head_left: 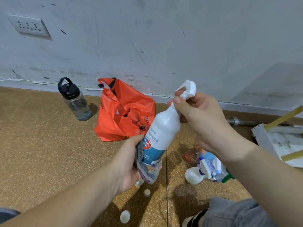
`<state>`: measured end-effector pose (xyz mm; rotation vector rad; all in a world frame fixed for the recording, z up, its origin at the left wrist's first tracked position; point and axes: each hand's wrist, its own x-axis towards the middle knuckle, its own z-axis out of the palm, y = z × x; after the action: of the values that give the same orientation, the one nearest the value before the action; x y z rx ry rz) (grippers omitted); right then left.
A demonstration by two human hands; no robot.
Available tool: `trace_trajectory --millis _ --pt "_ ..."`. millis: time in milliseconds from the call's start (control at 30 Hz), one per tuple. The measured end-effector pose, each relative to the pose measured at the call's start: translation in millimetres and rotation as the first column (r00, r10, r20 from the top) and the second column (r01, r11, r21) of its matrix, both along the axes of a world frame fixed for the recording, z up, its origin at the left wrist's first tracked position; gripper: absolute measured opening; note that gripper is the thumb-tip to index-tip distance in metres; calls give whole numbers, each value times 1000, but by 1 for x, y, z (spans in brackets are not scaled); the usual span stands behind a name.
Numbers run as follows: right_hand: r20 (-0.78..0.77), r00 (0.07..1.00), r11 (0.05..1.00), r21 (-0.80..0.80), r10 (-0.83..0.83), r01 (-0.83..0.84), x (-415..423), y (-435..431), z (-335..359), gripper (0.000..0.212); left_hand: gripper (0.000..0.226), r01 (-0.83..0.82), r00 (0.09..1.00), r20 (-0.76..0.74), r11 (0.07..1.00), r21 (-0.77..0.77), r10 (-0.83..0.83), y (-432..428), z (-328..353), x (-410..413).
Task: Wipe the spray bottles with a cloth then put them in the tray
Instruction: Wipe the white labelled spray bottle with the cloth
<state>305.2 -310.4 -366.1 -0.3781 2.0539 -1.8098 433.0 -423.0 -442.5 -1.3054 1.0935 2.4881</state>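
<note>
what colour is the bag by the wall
Orange-red bag with black handles; head view.

Speckled brown floor (49,153), seam running down the middle, meeting a scuffed wall at the back. Against the wall: clear jug (75,99) with black lid, upright, and just right of it a slumped orange bag (121,115). At right, a heap of spray bottles (208,166) lying on their sides, touching; white tray (262,136) and metal bar (241,122) beyond; small white caps (125,216) scattered near the seam.
</note>
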Motion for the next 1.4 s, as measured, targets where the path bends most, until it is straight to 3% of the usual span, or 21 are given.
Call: trace_trajectory --millis 133,267,400,500,567,633,700,733,767,833,900,933,967,1033,1133,1200,1300,1400 --pt "107 994 986 -158 -37 53 -5 2 5 14 40 -104 992 -72 993 -55 100 3 4 -3" --pt "-62 996 996 -71 -58 54 -8 4 -1 18 29 -183 975 -165 956 -231 147 9 2 -4" --pt "-65 997 997 -65 -51 47 -9 7 -2 13 18 -157 985 -141 859 -487 100 15 -5 -2" --pt "-8 999 994 -106 -39 38 -12 8 1 18 14 -60 982 -159 616 -786 -107 10 -1 0" --pt "3 1000 994 -111 20 -19 -8 8 1 20 22 -57 932 -190 392 -918 -308 11 12 3" --pt "0 994 988 -107 109 -109 0 7 -2 19 42 -143 871 -195 148 -979 -450 16 20 7" --pt "18 984 979 -108 178 -175 5 6 -4 18 53 -193 837 -175 19 -981 -519 14 22 8" --pt "30 980 975 -112 195 -191 7 6 -5 18 51 -213 822 -191 22 -977 -536 11 21 9" --pt "38 978 973 -118 206 -200 7 7 -5 19 43 -216 814 -235 99 -971 -531 8 19 9" --pt "18 978 973 -105 208 -205 7 8 -5 21 24 -159 859 -325 398 -904 -396 2 20 7" --pt "-16 978 975 -72 209 -209 6 10 -5 20 24 -65 956 -259 766 -640 -136 -4 16 -1" --pt "-30 976 975 -48 217 -218 6 11 -4 19 26 -50 981 -187 851 -523 -58 -7 12 -5" --pt "-37 973 974 -19 227 -228 6 11 -2 18 28 -42 990 -138 865 -499 -31 -10 8 -9" --pt "-52 969 970 49 241 -238 7 13 1 12 29 -68 990 -135 736 -673 -31 -17 6 -12" --pt "-187 955 955 232 229 -183 11 13 -1 10 21 -157 960 -216 297 -942 -177 -30 26 -9" --pt "-318 905 912 381 281 -149 18 12 -5 16 25 -201 922 -229 121 -972 -311 -24 47 -7" --pt "-452 792 807 585 410 -83 32 7 -3 21 40 -184 898 -189 50 -982 -397 -5 63 -5" --pt "-487 761 828 549 429 -116 36 4 -2 20 47 -207 901 -207 42 -978 -381 -8 63 -6"
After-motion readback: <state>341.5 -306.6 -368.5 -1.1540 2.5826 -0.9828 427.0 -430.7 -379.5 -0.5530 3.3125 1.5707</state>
